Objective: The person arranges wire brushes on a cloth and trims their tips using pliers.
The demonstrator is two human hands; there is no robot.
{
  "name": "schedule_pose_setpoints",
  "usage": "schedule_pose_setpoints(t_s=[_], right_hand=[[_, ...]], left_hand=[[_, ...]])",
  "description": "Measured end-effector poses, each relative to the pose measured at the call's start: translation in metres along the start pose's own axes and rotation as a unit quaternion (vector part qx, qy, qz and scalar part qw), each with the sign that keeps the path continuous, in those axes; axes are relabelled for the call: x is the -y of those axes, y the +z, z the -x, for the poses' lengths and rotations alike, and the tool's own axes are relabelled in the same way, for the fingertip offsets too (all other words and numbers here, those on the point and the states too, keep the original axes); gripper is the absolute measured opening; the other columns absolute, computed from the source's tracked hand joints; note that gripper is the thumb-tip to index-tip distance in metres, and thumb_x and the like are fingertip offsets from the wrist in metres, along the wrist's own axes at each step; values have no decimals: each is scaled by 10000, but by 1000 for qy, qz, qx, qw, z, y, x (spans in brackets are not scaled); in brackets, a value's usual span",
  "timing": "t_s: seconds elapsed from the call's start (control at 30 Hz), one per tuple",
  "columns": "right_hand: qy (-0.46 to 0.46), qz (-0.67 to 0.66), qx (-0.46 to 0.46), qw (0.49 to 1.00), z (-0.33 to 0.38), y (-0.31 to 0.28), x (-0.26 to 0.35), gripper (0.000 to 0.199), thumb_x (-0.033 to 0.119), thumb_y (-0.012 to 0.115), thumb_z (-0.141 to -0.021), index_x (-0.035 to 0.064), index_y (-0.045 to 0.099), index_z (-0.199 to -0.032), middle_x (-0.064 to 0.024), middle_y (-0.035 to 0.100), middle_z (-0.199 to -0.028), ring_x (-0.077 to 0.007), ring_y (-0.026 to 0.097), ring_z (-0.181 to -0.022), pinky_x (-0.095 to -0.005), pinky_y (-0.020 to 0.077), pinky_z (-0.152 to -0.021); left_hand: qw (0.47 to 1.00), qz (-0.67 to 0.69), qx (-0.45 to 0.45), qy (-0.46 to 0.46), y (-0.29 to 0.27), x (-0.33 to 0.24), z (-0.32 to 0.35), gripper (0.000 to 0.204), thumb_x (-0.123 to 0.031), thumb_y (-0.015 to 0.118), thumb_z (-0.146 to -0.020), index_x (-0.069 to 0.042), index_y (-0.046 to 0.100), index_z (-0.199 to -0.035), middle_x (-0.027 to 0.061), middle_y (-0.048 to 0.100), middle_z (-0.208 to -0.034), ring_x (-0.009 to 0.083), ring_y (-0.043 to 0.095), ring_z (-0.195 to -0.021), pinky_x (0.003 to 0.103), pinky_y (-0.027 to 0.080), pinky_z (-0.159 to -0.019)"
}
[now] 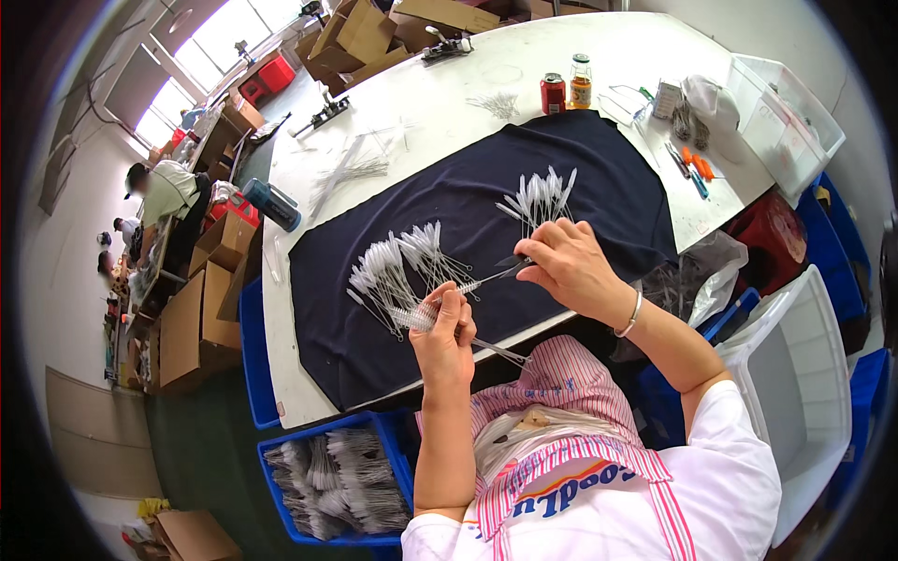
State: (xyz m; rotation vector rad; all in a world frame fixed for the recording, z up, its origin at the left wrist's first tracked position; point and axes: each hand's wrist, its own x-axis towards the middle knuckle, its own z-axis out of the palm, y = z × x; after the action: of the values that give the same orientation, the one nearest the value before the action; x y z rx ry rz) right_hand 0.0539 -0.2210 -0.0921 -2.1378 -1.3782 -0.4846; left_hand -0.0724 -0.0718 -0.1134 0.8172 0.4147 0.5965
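My left hand [443,335] is closed around a few wire-handled brushes with white bristles. The bristle heads [410,319] stick out to its left and their thin wire handles [503,352] trail to the lower right. One white brush tip [468,288] rises between the thumb and fingers. Pinched in my right hand [571,266] is a small dark scissors-like tool [511,266], its thin end close to that brush tip; I cannot tell whether they touch. On the dark cloth [449,196] lie two bunches of white brushes [379,276] [430,248] beside my left hand and another bunch [541,196] beyond my right.
A blue crate [402,449] full of brushes stands lower left. On the white table [645,47] are a red can [553,93], a bottle [580,82], pliers [699,180] and loose wires [355,168]. White bins [795,365] stand at right. A person [173,192] works far left.
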Motion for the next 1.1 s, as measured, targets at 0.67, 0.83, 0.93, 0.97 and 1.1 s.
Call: schedule_pose_setpoints(t_s=[0.67,0.83,0.93,0.97,1.1], right_hand=[[-15,-117,-15,993,2,17,1,225,319,622,-758,119,631,-861,1,538,-799,-179,500,-789,-335,343,-681],[7,-139,-13,990,4,22,3,216,320,610,-774,116,640,-839,-6,543,-770,-184,507,-784,-339,349,-685],[24,-150,-6,988,5,21,3,207,312,609,-777,115,641,-833,-10,544,-758,-189,511,-781,-344,353,-686],[31,-151,-1,988,5,21,3,203,308,609,-778,115,641,-832,-13,546,-754,-193,514,-780,-347,356,-686],[30,-160,-7,987,4,23,-1,204,305,610,-778,112,644,-835,-17,548,-758,-206,521,-774,-361,370,-675]], left_hand=[[999,25,38,-13,0,-3,8,108,-62,615,-806,-16,606,-904,63,601,-804,149,613,-710,220,527,-593],[999,18,45,-12,1,-2,9,102,-34,609,-803,-21,607,-905,60,587,-888,148,607,-746,236,541,-659],[998,3,62,5,1,-1,9,100,-11,604,-800,-33,602,-898,63,575,-919,150,600,-774,241,537,-678],[998,-5,67,19,1,0,9,105,-1,601,-799,-37,596,-898,67,573,-921,150,597,-781,243,534,-689],[996,-26,66,45,-1,-1,8,119,14,597,-797,-43,582,-901,73,569,-921,149,592,-799,251,529,-709]])
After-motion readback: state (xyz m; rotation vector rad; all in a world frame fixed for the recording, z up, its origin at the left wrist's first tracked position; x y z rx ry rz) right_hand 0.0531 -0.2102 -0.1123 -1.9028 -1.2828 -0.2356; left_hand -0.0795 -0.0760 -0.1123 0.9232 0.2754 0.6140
